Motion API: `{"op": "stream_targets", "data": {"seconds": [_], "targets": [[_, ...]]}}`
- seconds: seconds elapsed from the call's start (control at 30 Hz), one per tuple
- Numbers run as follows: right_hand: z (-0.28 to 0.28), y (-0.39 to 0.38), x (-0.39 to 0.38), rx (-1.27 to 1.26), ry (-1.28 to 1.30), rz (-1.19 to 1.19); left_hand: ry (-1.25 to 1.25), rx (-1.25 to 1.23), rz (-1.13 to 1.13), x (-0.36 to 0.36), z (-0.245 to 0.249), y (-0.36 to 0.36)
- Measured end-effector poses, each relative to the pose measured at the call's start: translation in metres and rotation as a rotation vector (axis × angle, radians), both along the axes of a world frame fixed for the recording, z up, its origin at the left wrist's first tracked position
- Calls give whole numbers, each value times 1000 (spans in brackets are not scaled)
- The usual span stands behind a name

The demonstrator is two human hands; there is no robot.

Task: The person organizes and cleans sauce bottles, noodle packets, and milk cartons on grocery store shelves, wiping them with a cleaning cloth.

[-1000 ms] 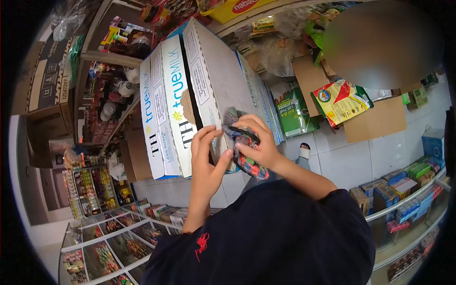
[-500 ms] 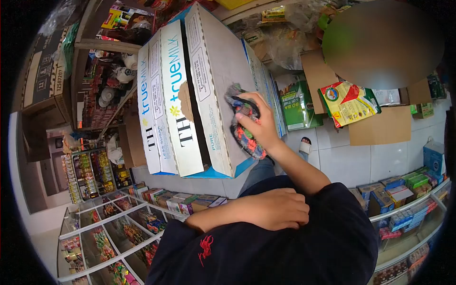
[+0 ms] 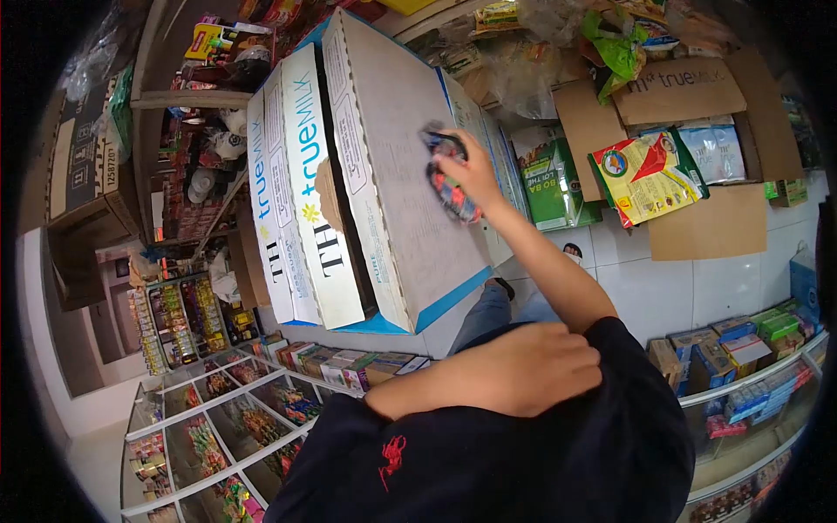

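In the head view my right hand [image 3: 471, 174] grips a crumpled patterned cloth [image 3: 453, 193], dark with red and blue patches. The cloth lies against the broad pale face of a large TH true MILK carton [image 3: 401, 148]. Blurring hides the finger detail. Two more printed cartons, a middle one [image 3: 305, 174] and a left one [image 3: 266, 200], stand packed beside it; the middle one has a torn brown patch. Across the front of my dark shirt [image 3: 506, 462] rests my left hand [image 3: 540, 370], its fingers curled in and its palm hidden.
An open brown box [image 3: 680, 100] with a yellow-and-red packet [image 3: 649, 174] stands at right, beside a green box [image 3: 554, 187]. Glass display cases [image 3: 218, 427] full of packets run along lower left and right. Shelves [image 3: 192, 100] hold goods behind the cartons.
My right hand and the cloth have moved up across the carton face. My left hand has shifted slightly right. The view has turned a little, and the open box shows more fully.
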State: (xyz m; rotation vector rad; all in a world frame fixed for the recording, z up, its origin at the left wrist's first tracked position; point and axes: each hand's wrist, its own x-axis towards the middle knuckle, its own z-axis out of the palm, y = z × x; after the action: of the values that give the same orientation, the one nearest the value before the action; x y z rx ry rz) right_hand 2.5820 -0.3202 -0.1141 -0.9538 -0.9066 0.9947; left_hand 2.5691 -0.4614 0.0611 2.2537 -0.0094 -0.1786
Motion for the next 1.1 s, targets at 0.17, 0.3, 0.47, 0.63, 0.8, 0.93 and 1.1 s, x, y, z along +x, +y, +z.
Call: {"op": "stream_targets", "data": {"seconds": [0.17,0.3,0.47,0.63,0.8,0.93,1.1], "targets": [[19,-47,-4,34,-9,-8,-325,251,519,-46,20,19],[91,-67,4,377,-9,139,-492,544,1112,-91,22,6],[48,-32,-1,154,13,17,-270,651,1397,-95,3,9],[-14,-25,-7,-83,-11,-43,-367,649,1489,-84,0,15],[86,-22,5,353,-15,56,-269,560,1550,-84,4,17],[100,34,5,381,-72,-39,-220,537,1574,-84,8,20],[3,102,4,-143,300,76,-167,491,1557,-83,9,20]]}}
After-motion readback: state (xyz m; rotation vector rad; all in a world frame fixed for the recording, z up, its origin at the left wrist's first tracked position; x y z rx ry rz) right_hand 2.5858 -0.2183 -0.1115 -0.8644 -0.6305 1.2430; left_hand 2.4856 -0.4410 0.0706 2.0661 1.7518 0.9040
